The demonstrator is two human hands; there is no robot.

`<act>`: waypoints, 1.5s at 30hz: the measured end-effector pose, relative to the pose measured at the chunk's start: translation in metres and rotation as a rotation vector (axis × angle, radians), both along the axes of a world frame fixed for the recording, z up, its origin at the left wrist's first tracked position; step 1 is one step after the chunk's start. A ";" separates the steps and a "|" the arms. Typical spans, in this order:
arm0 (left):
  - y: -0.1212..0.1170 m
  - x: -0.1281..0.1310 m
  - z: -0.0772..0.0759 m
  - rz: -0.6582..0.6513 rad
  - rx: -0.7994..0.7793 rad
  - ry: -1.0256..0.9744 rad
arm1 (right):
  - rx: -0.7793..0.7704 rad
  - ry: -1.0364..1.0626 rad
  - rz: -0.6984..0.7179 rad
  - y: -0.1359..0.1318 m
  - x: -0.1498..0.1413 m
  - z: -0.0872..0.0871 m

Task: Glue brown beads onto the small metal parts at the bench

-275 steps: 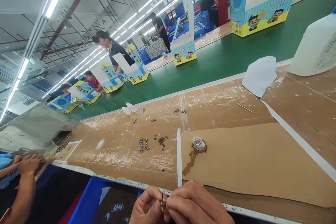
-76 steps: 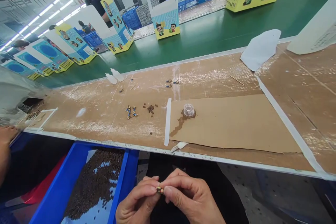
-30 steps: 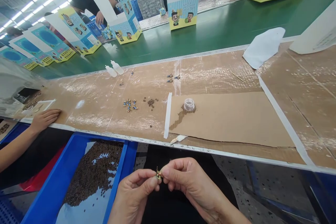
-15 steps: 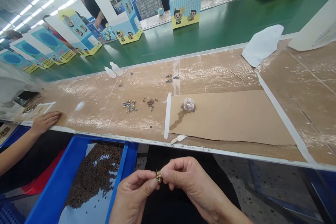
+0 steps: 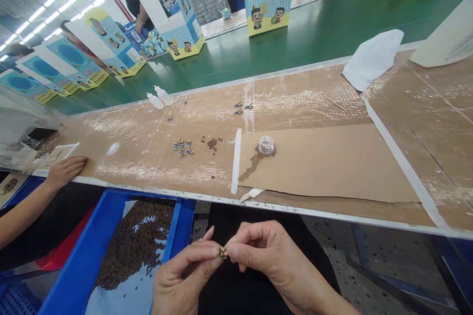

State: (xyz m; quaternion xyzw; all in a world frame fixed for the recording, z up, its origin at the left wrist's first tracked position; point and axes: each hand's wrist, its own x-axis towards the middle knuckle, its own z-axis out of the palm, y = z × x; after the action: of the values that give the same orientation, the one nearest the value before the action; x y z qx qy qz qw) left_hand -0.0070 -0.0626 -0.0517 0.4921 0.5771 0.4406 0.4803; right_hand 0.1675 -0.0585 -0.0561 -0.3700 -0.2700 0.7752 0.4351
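Note:
In front of the table edge, over my lap, my left hand (image 5: 188, 273) pinches a tiny painted figure piece (image 5: 222, 252) between thumb and forefinger. From the other side my right hand (image 5: 264, 251) closes its thumb and fingertips on the same piece. The piece shows dark, gold and greenish colours; my fingertips cover most of it. On the table beyond lie a cluster of small blue and gold figure pieces (image 5: 181, 147) and a little heap of small brown round parts (image 5: 212, 143). A clear small cup (image 5: 266, 145) stands on the cardboard sheet (image 5: 332, 167), beside a wet stain.
A blue bin (image 5: 170, 236) full of small dark parts stands at lower left. A co-worker's hand (image 5: 66, 171) rests on the table's left end. White squeeze bottles (image 5: 162, 94) lie near the green conveyor (image 5: 314, 24), which carries printed boxes (image 5: 269, 5).
The piece has turned slightly between my fingertips. One finger of my left hand has lifted, and that hand has shifted a little left. The view has moved slightly.

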 end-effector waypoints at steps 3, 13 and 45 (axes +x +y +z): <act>-0.001 0.001 0.001 0.003 0.057 0.036 | 0.000 -0.023 -0.006 -0.002 -0.002 0.001; -0.001 -0.001 -0.001 0.038 0.080 0.070 | -0.047 0.028 -0.074 -0.003 -0.008 -0.002; 0.003 0.020 0.004 0.133 -0.541 -0.615 | -0.017 0.139 -0.132 -0.003 -0.012 0.006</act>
State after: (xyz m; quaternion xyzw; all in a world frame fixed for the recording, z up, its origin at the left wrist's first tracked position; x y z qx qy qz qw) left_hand 0.0135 -0.0598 -0.0482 0.1550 0.5322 0.4296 0.7129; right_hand 0.1551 -0.0615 -0.0502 -0.3361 -0.2076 0.7710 0.4996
